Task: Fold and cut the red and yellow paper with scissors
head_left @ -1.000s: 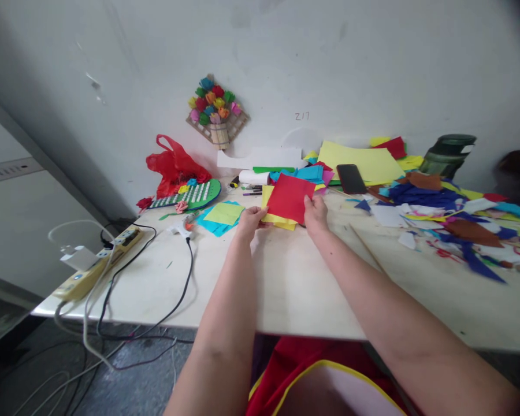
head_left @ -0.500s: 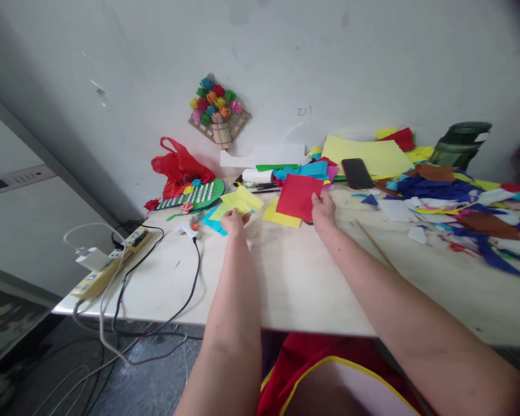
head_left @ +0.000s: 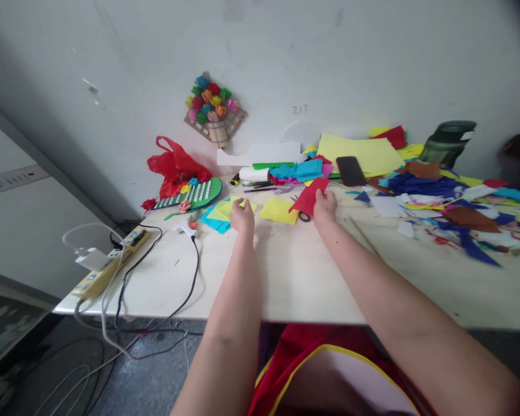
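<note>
Right, red sheet (head_left: 308, 196) is in the right hand (head_left: 325, 207), pinched at its 3 o'clock edge, slightly bent. Scissors (head_left: 304, 217) partly hidden by it, handle loop showing at 6. Yellow sheet (head_left: 279, 210) lies at 8. Past that, left hand (head_left: 242, 216) is at the lime sheet (head_left: 219, 212); can't tell if gripping. Phone (head_left: 350, 171) at 2 o'clock, blue paper (head_left: 307, 169) at 12.
</note>
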The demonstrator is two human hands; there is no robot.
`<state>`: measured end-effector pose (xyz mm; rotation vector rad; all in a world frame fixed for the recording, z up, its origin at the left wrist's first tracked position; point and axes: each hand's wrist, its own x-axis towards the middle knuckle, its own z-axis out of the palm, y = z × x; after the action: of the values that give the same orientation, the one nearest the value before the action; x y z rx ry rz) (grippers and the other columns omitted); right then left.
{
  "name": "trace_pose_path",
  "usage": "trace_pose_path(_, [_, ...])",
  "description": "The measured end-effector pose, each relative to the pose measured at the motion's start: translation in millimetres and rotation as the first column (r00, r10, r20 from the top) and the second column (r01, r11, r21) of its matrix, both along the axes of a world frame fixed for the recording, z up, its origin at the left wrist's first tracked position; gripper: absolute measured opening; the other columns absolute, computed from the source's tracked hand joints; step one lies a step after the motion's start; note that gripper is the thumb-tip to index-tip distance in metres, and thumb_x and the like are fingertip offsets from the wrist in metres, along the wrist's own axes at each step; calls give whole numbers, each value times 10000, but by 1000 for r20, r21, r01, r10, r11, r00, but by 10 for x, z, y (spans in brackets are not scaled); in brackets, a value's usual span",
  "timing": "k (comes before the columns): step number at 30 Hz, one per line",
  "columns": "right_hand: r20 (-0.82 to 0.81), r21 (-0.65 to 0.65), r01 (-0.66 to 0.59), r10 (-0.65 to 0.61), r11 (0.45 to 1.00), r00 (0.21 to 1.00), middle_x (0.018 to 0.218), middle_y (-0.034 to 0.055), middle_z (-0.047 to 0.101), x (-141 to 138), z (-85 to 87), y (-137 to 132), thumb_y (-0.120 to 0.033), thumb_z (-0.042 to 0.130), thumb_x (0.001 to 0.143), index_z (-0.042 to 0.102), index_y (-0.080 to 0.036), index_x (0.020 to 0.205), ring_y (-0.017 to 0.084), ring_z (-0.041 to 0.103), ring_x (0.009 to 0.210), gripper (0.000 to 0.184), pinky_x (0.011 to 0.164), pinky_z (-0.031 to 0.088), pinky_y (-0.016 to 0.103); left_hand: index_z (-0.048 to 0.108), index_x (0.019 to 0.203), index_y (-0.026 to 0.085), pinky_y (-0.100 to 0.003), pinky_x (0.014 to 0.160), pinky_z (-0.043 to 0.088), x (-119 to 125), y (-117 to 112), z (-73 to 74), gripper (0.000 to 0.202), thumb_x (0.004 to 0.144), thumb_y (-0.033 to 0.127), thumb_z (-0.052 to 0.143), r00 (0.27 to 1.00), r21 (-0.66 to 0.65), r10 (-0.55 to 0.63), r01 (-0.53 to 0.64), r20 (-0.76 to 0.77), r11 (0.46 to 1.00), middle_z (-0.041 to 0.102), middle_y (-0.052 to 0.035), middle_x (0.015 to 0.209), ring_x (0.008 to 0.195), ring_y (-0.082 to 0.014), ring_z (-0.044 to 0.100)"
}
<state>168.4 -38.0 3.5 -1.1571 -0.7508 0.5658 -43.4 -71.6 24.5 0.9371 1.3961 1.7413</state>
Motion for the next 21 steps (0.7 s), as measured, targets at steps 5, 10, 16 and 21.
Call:
trace_pose_path(5, [-159,4,-32,33,999,987,672,-7,513,88,5,62,-379,474,702,439,-205,721,167,534,682,178,575,439,306,602,701,222,-326,862,341,299,-51,-57,126,615,243,692,846,-50,-31,5,-532,999,608,-62,707,953,-258,534])
trace_pose_path(10, [-282,74,-123,139,990,949,625,-19,522,69,63,31,-317,470,678,409,-209,691,157,551,614,125,542,462,300,585,694,199,-349,932,293,357,-45,-123,280,511,302,769,801,28,-24,50,-598,998,603,-129,941,1127,-303,405])
trace_pose_path(16, [-463,252,-494,552,832,693,655,9,613,-79,217,-134,-198,488,626,492,-181,710,158,583,621,86,597,482,299,566,890,153,-286,650,440,490,-80,-3,485,658,579,589,942,-151,-321,304,-100,941,609,-105,769,781,-230,614])
trace_pose_path(21, [-374,156,-603,612,782,697,579,-26,601,-174,203,-232,-201,557,596,505,-183,665,151,574,574,89,581,459,279,424,1199,154,-261,589,471,541,-138,30,633,678,433,654,825,-36,-501,527,262,849,628,-71,787,622,-154,612])
